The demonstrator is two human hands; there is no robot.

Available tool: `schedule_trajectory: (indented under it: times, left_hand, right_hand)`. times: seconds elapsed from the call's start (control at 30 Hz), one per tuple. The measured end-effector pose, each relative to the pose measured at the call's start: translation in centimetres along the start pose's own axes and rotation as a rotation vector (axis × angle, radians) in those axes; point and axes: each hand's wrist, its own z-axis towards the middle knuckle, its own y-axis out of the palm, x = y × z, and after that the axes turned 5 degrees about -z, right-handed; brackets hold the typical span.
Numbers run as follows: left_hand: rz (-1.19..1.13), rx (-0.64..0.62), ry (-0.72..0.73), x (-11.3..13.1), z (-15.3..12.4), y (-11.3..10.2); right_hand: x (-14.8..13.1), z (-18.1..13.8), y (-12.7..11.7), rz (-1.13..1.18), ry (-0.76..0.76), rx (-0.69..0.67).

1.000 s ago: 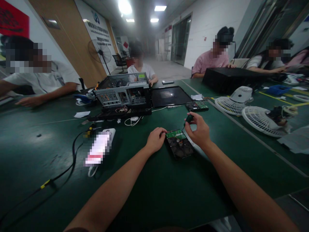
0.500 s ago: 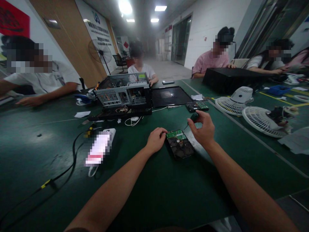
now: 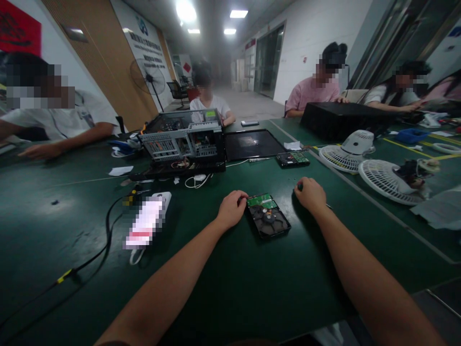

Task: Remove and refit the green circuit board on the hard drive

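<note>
Right hand (image 3: 311, 196) clenches a green-handled screwdriver (image 3: 300, 186); left hand (image 3: 231, 210), grip unclear, touches a black-and-green rectangular hard drive (image 3: 269, 218) a knock could shift.

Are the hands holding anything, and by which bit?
The right hand holds a screwdriver by its handle. The left hand is at the edge of the hard drive; whether it grips is unclear.
</note>
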Motion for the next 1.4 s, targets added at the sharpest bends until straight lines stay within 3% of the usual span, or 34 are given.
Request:
schedule_trajectory:
  times: [0.4,0.83,1.4]
  left_hand:
    - [0.014,-0.003,-0.007,0.4,0.0,-0.1]
    - [-0.005,-0.006,-0.002,0.0,0.0,0.0]
    - [-0.012,-0.009,-0.016,0.4,0.0,-0.1]
  right_hand:
    - [-0.8,1.5,-0.2,-0.122,0.05,-0.204]
    - [-0.8,0.1,-0.3,-0.103,0.01,-0.094]
    - [0.5,0.6,0.0,-0.088,0.122,-0.129]
